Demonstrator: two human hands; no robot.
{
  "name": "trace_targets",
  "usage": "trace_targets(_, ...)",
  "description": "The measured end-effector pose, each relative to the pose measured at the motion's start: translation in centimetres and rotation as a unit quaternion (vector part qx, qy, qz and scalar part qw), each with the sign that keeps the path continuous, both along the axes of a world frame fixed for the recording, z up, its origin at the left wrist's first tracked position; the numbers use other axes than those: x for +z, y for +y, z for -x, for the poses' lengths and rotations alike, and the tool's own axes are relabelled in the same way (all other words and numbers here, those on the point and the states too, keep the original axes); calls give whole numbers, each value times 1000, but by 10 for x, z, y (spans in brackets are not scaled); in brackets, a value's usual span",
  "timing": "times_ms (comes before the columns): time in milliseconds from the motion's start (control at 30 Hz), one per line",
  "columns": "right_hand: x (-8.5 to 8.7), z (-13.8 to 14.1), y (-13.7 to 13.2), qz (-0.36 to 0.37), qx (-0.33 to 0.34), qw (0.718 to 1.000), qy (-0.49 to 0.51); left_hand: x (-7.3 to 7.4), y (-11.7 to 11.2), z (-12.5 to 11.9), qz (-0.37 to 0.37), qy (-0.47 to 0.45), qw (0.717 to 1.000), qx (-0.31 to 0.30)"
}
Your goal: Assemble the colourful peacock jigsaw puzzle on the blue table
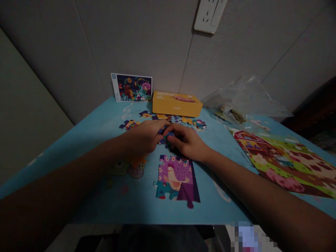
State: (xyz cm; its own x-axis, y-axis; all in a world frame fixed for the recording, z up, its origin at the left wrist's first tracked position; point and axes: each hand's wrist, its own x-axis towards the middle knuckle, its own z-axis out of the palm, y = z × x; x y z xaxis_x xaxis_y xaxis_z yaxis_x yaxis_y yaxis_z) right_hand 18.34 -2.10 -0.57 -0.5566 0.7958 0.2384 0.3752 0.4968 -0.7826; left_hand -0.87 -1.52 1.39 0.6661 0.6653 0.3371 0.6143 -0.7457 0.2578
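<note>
My left hand (147,136) and my right hand (187,140) meet over the middle of the table. Their fingers are closed on a dark blue jigsaw puzzle piece (170,133), mostly hidden by the fingers. More dark puzzle pieces lie partly covered under the hands. Nearer the front edge sits a joined section of puzzle (174,178) showing a white bird with a purple fanned tail. Behind the hands, loose and joined puzzle pieces (128,124) spread in front of the yellow box.
A yellow box (175,106) rests by the wall, beside a leaning picture card (134,88). At the right lie a farm-scene puzzle (283,161) and a clear plastic bag (236,105) with pieces inside. The blue table mat (91,120) is printed. A wall socket (210,15) is above.
</note>
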Motion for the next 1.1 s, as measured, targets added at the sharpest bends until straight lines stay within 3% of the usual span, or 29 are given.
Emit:
trace_targets(333,-5,-2,5,-39,-20,998,50,2,9,0,4,-82,994,72)
trace_targets(533,-4,-1,6,-59,-67,992,91,3,8,0,30,-137,987,79)
trace_targets(833,-3,-3,8,-71,-113,982,136,3,9,3,25,-121,989,83)
trace_targets(967,-2,-2,8,-62,-121,979,152,2,10,3,-18,-79,996,27)
trace_targets(1100,-3,-1,8,-28,-124,980,151,5,10,4,-101,-112,988,-35)
